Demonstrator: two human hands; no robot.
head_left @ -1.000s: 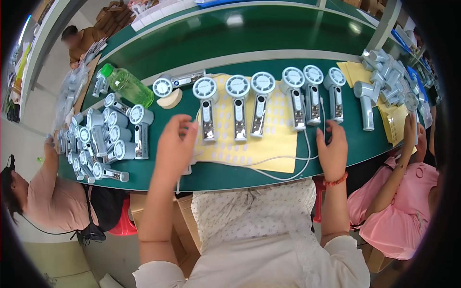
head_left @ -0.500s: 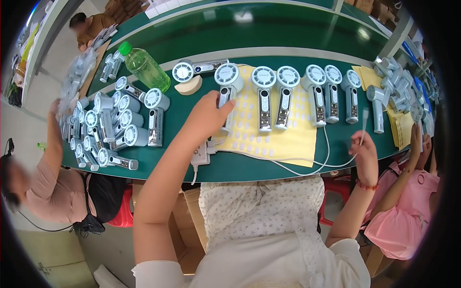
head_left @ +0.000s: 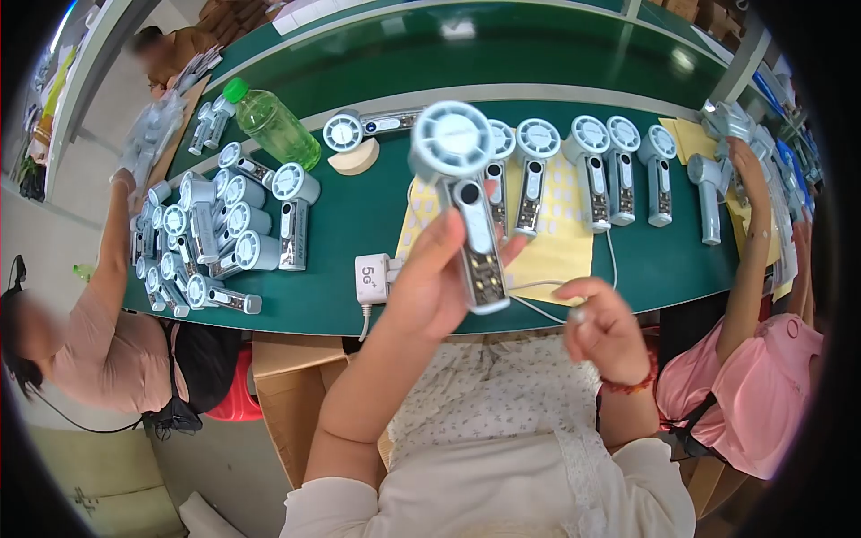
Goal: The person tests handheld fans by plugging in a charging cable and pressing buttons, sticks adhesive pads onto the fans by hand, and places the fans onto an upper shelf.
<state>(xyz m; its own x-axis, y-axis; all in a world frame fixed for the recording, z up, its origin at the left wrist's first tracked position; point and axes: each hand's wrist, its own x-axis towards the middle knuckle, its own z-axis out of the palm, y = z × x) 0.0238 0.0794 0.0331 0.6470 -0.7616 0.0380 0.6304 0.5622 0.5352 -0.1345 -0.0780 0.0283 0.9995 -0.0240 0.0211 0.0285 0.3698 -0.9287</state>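
My left hand (head_left: 435, 282) is wrapped round a light-blue handheld fan (head_left: 480, 247), raised above the table with its round head up and its clear handle facing me. To its right, my right hand (head_left: 605, 332) is closed in a pinch, with a small whitish tip between thumb and forefinger. A white cable (head_left: 614, 265) runs over the table towards those fingers. Behind the raised fan, a yellow sheet of pale stickers (head_left: 560, 260) lies under several fans. One of them, a handheld fan (head_left: 531, 193), lies face up in the row.
At left is a pile of fans (head_left: 202, 224), with a green bottle (head_left: 273, 125) behind it. A white 5G adapter (head_left: 370, 278) sits near the front edge. A cream-coloured wedge (head_left: 354, 159) lies farther back. Co-workers sit on both sides; one arm (head_left: 753, 215) reaches across at right.
My left hand has lifted the fan off the sticker sheet and brought it towards me. My right hand has moved left and down with the cable. The right co-worker's arm has reached farther forward.
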